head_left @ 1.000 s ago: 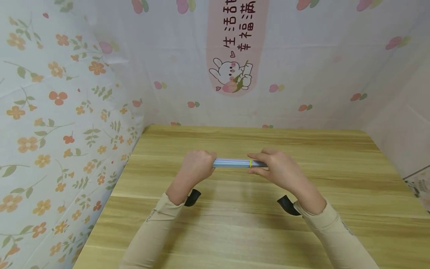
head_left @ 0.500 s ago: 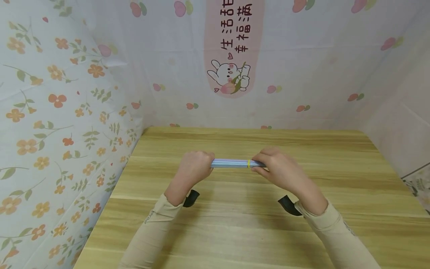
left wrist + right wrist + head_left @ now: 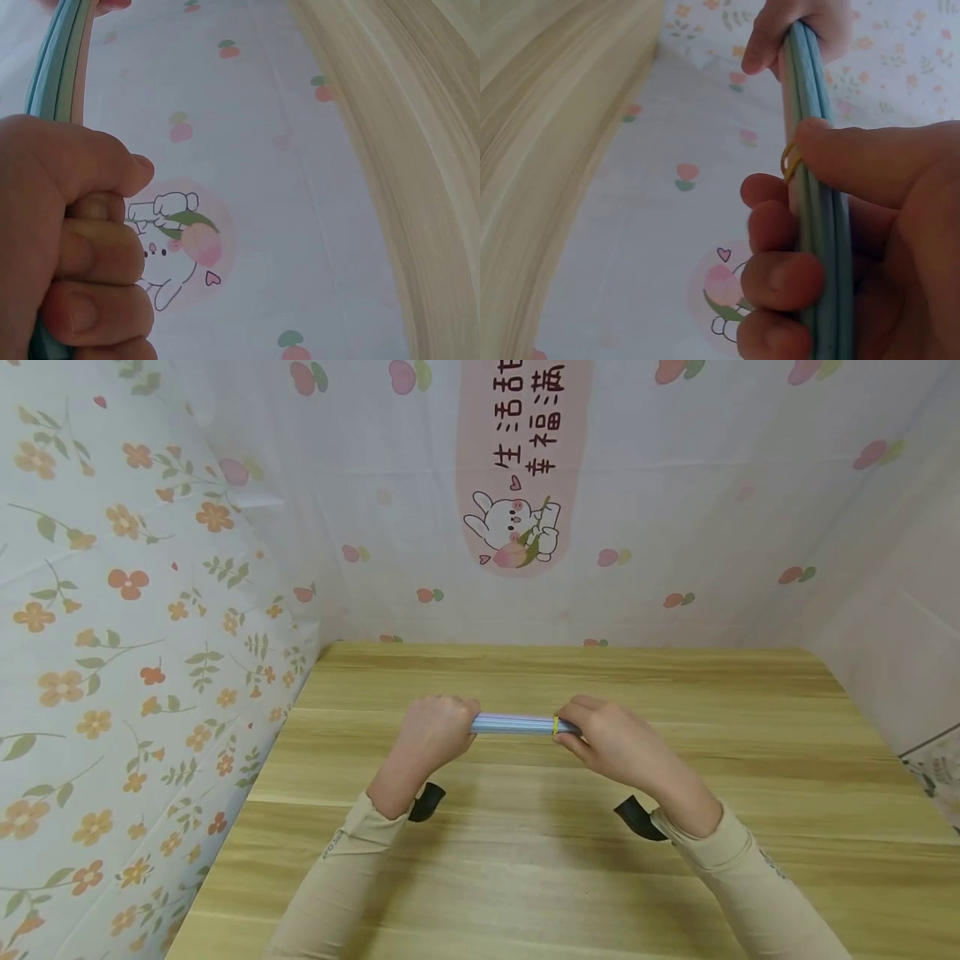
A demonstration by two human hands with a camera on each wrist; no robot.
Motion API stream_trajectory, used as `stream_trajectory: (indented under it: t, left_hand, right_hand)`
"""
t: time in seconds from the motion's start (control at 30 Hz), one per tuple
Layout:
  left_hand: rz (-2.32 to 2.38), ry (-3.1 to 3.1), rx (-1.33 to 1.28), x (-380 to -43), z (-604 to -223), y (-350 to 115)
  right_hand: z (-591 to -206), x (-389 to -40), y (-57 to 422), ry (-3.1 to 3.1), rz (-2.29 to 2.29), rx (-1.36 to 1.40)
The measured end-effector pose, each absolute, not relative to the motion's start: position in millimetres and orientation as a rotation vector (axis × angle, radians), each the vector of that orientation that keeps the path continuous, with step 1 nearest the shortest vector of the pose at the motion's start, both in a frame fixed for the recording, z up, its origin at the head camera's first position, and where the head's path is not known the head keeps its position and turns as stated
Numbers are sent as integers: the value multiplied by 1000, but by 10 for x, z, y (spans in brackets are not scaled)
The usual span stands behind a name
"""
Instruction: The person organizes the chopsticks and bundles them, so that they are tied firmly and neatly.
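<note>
A bundle of slim pastel sticks (image 3: 513,724), pencil-like in shape, is held level above the table. Blue, green and pink sides show in the right wrist view. My left hand (image 3: 438,731) grips one end in a fist, with fingers curled round the sticks (image 3: 60,67) in the left wrist view. Towards the other end, my right hand (image 3: 611,739) holds the bundle between thumb and curled fingers. A yellow rubber band (image 3: 556,725) circles the sticks at my right fingertips; in the right wrist view the band (image 3: 788,159) lies beside the thumb. Both ends of the bundle are hidden.
Below the hands is a wood-grain table (image 3: 517,868). A printed cloth (image 3: 675,527) with a rabbit picture hangs at its back edge, and a flowered cloth (image 3: 150,643) hangs on the left. Black straps (image 3: 641,818) stick out by both wrists.
My right hand drew back a little from the band, then slid left along the bundle, so its fingertips meet the band again. The left hand's grip stays nearly the same.
</note>
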State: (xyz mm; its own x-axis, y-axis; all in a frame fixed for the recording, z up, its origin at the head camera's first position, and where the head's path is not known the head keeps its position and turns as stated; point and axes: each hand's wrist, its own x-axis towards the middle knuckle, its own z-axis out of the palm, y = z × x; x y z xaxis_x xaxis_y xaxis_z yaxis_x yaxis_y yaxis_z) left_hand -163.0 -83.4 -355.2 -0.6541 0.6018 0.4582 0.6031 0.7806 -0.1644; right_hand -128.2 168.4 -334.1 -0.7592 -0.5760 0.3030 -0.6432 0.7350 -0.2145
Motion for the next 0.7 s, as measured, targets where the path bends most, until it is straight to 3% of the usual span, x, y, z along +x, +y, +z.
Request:
stream_trajectory:
  t: [0.7]
  left_hand:
    - [37,-2479,-902,-1626,-3515,-803]
  right_hand:
    - [-3347,-1279,1616,-2733,484,792]
